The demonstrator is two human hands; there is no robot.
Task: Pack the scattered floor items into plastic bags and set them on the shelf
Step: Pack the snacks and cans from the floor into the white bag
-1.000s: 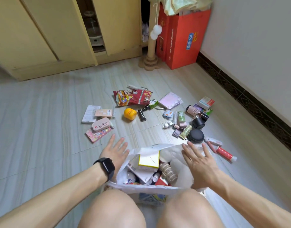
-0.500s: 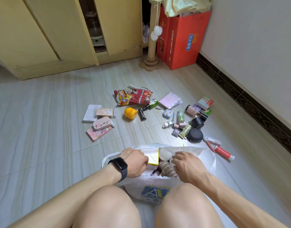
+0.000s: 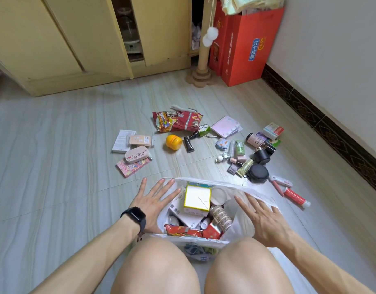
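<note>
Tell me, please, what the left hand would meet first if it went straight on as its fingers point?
Probably the yellow round plastic container: the left hand lies open at the rim of the white plastic bag, fingers aimed forward, with only bare floor between. The fingers fan out, so this is approximate.

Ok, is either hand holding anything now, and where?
Nothing is gripped. The left hand and right hand lie open, fingers spread, at opposite sides of the plastic bag mouth.
</note>
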